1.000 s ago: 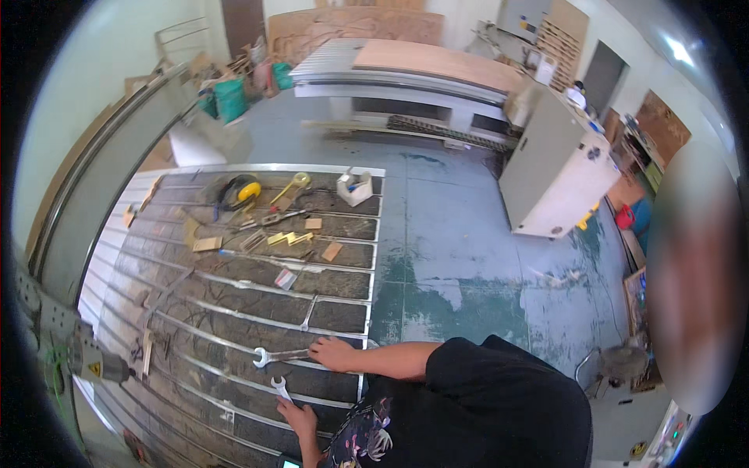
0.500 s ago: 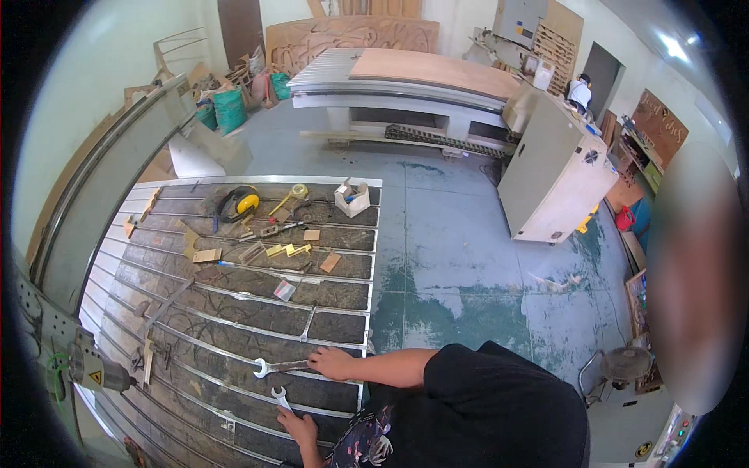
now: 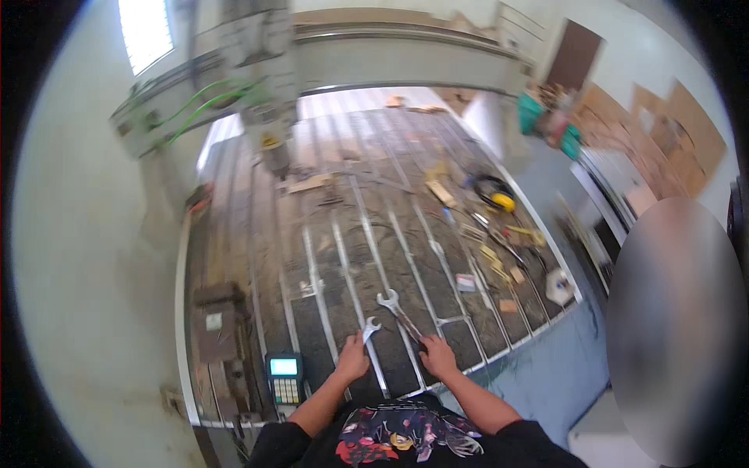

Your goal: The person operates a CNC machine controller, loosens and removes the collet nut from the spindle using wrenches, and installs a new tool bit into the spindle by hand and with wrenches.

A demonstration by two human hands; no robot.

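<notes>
In the head view, two bare hands rest low on a wide, slatted machine surface (image 3: pixel 257 234) of dark boards and pale metal rails. The left hand (image 3: pixel 352 360) lies on one open-ended spanner (image 3: pixel 372 349), a slim silvery bar whose forked jaw sits at about 1 o'clock from the hand; its fingers are curled over the shaft, though how tightly they close on it cannot be told. The right hand (image 3: pixel 438 357) lies at the lower end of a second spanner (image 3: pixel 399 312), which looks darker along its shaft with a bright open jaw pointing to about 11 o'clock; its fingers cover the handle end, the grip itself not clear. So two spanners are counted, near each other, both flat on the surface just ahead of the person.

At 9 o'clock from the left hand sits one handheld controller (image 3: pixel 285 378) with a lit screen and keypad. Toward 1 o'clock, well apart, lies one yellow and black ear defender (image 3: pixel 495 193), with a scatter of small blocks and tools (image 3: pixel 499 257) too blurred to count between it and the surface's near edge. A blurred machine head (image 3: pixel 261 86) hangs at 11 o'clock.
</notes>
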